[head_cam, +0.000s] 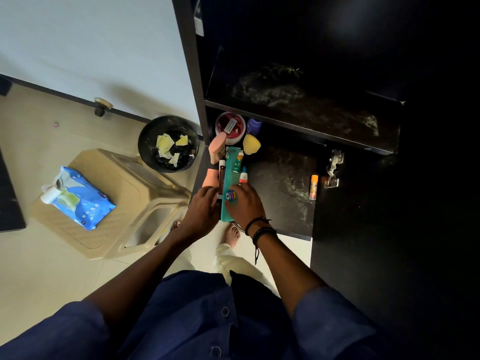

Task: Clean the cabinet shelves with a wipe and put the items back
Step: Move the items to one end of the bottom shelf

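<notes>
Both hands meet at the front left corner of the lower black shelf [283, 183]. My right hand [244, 203] grips a small striped colourful item [231, 195] lying on a teal comb [231, 178]. My left hand [202, 206] closes around a dark slim tube [221, 175] beside the comb. Behind them stand a pink bottle [217, 148], a red jar [230, 126], a purple bottle [254, 126], a yellow sponge [251, 144] and a small dropper tube [243, 175]. An orange lip balm [313, 187] lies at the right. The upper shelf [298, 105] holds nothing and shows wet streaks.
A blue pack of wipes [78, 201] lies on a beige plastic stool [124, 193] at the left. A black bin [168, 144] with used wipes stands between the stool and the cabinet. The open cabinet door with its hinge [333, 165] is at the right. My feet are below the shelf.
</notes>
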{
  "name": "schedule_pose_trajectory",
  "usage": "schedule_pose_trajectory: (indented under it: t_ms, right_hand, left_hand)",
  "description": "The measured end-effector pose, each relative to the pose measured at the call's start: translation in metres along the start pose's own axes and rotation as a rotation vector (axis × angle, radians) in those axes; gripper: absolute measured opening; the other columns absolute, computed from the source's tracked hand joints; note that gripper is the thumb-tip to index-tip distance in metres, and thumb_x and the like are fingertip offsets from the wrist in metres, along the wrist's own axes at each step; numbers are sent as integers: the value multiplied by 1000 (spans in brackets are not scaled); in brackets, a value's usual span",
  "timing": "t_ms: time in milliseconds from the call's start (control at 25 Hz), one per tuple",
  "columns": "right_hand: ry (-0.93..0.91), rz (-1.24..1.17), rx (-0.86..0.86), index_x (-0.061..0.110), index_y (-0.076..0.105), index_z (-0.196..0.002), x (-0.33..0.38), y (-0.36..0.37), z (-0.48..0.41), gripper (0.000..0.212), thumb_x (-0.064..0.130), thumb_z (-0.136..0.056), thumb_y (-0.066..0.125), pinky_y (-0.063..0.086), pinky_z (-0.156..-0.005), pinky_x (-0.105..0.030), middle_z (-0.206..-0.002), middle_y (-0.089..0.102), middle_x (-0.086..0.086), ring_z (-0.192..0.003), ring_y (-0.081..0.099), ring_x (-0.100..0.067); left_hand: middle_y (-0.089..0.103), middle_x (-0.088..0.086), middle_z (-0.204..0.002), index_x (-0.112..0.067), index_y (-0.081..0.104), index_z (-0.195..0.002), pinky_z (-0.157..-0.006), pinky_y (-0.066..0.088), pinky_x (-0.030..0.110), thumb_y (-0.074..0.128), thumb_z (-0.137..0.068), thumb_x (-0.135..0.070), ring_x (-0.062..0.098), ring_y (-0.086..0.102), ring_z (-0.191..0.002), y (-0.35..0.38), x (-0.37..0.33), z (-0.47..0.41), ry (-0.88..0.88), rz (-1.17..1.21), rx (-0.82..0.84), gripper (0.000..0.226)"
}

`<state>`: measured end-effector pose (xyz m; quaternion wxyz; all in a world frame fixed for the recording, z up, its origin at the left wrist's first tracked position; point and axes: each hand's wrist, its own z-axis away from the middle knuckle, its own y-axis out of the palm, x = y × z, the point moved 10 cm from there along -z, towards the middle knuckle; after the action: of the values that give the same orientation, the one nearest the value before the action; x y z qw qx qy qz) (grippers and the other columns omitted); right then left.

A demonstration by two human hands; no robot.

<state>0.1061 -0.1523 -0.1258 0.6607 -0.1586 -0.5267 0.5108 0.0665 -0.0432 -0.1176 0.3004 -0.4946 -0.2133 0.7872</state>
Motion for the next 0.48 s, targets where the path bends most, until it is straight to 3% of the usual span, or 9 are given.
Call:
schedule_pose_trajectory:
  t_ms: [120,200,360,480]
  right_hand:
    - [34,87,65,12,50,-130,-4,17,5,45,30,-90,61,44,-102,-32,-135,48,-11,-127,46,-26]
    - [65,22,38,13,49,-132,-10,9,5,55,40,-86,64,45,-99,-33,-135,46,-10,-123,47,-25]
    - [360,-8,-306,10,47,-130,-71,-58,14,46,37,-92,54,49,-92,-40,-133,46,-16,-115,53,-34]
    - [615,70,-400,5,39,-135,-128,-98,30,53,27,-90,58,51,-87,-44,-136,40,-21,-110,56,-39]
  left_hand:
    - [43,14,-140,-10,46,-135,-97,47,43,51,-89,-5,30,43,-124,-1,2,1,-5,-4,9,46]
    - [43,14,-140,-9,45,-135,-96,47,41,51,-89,-6,30,43,-124,0,3,1,-3,-5,13,46]
    - [41,13,-141,-11,42,-138,-94,50,41,51,-91,-9,31,46,-123,3,3,-1,2,8,27,47]
    - [40,13,-141,-13,41,-138,-92,52,44,50,-92,-11,31,48,-122,8,2,-1,-8,22,48,46]
